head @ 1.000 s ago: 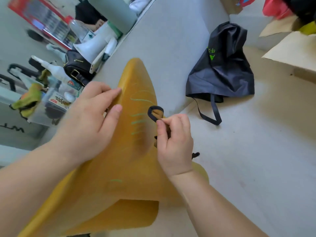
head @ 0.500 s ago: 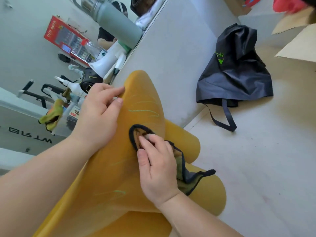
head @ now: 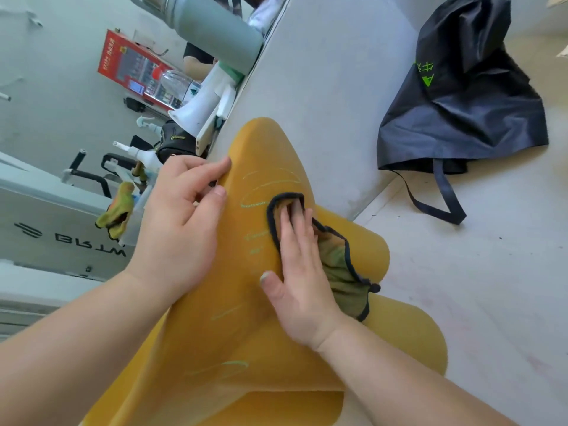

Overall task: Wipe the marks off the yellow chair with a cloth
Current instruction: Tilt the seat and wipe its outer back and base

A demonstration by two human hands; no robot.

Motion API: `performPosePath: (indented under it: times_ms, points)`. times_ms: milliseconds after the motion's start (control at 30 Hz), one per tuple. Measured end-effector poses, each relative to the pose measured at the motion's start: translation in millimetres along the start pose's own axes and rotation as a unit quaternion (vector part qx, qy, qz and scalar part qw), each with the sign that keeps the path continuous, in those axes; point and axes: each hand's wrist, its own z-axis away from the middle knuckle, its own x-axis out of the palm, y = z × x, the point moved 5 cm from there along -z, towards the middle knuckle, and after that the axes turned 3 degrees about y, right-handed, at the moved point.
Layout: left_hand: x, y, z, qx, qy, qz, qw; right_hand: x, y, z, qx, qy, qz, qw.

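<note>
Right hand [head: 301,272] lies flat, fingers straight, pressing a cloth [head: 341,272] against the right edge of the yellow chair [head: 215,302] back. Nothing is clenched; the palm does the holding. Left hand [head: 181,222] braces the back's left edge with loosely bent fingers, tips on the yellow face. Its thumb is hidden, so a true grasp cannot be confirmed.

From the head view, the chair stands on the floor against a grey panel [head: 322,87], with a black bag [head: 461,96] lying well apart to the right. The chair's back runs lengthwise from the near left up to a rounded top beside the panel, pointing away from the person.

Wiping looks to be under way but far from done. Green marks [head: 270,179] show just beyond the cloth's leading edge, others beside it and lower down near the seat [head: 233,364]. The next stroke probably needs firm pressure pushed toward the top and left, across those lines, while the other hand steadies the back.
</note>
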Motion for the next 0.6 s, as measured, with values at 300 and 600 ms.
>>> performPosePath:
  times_ms: [300, 600]
  points:
    - [1, 2, -2, 0.006, -0.01, -0.009, 1.0, -16, 10, -38, 0.171, -0.016, -0.131, 0.976]
    - [0, 4, 0, 0.013, -0.007, 0.007, 1.0, 9, -32, 22, 0.054, -0.03, -0.061, 0.996]
